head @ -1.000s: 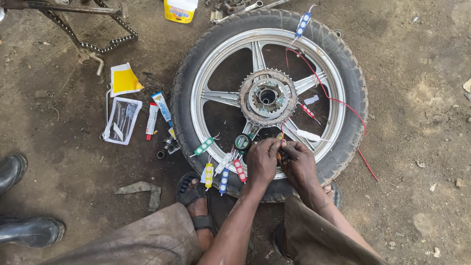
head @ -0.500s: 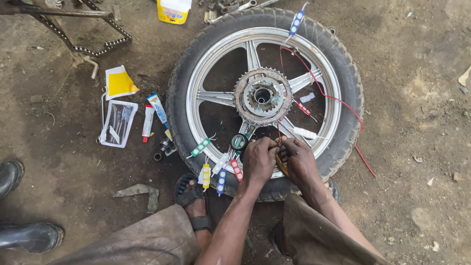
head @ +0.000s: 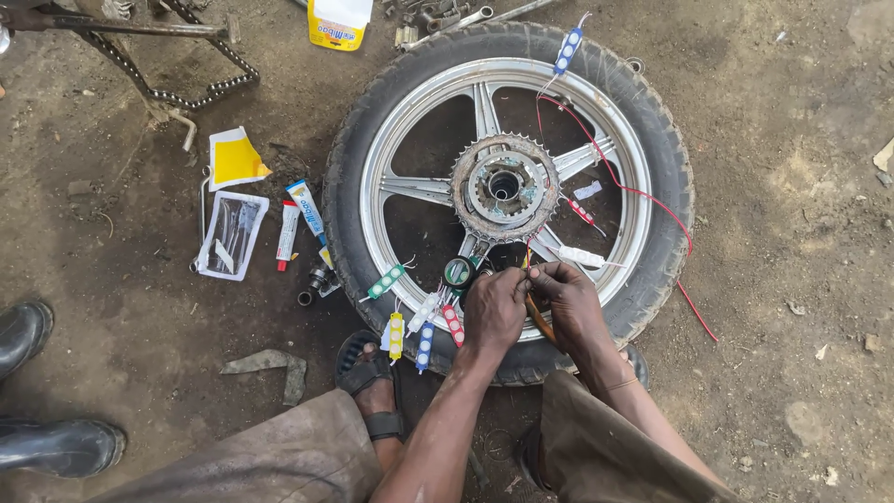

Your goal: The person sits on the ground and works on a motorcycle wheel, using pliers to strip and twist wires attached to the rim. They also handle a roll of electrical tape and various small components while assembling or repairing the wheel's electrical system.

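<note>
A motorcycle wheel (head: pixel 670 214) with a black tyre, silver spokes and a rusty sprocket (head: pixel 504 187) lies flat on the dirt. My left hand (head: pixel 494 312) and my right hand (head: pixel 566 300) meet over the near rim, pinching thin wires together. A brown-handled tool (head: pixel 540 319) sticks out under my right hand. Small coloured light modules (head: pixel 421 321) on wires fan out left of my hands. A red wire (head: pixel 615 177) runs across the wheel to a blue module (head: pixel 567 48) on the far tyre. A roll of dark tape (head: pixel 459 272) rests by the hub.
Left of the wheel lie a clear packet (head: pixel 231 235), a yellow card (head: pixel 235 158) and glue tubes (head: pixel 304 209). A yellow pouch (head: pixel 339 22) and a chain (head: pixel 177 88) lie at the top. Another person's black boots (head: pixel 56 445) stand at the lower left. My sandalled foot (head: pixel 372 382) touches the tyre.
My view has shifted slightly, so the wheel sits a little lower left in the picture. My hands stay together at the near rim, working the wires.
</note>
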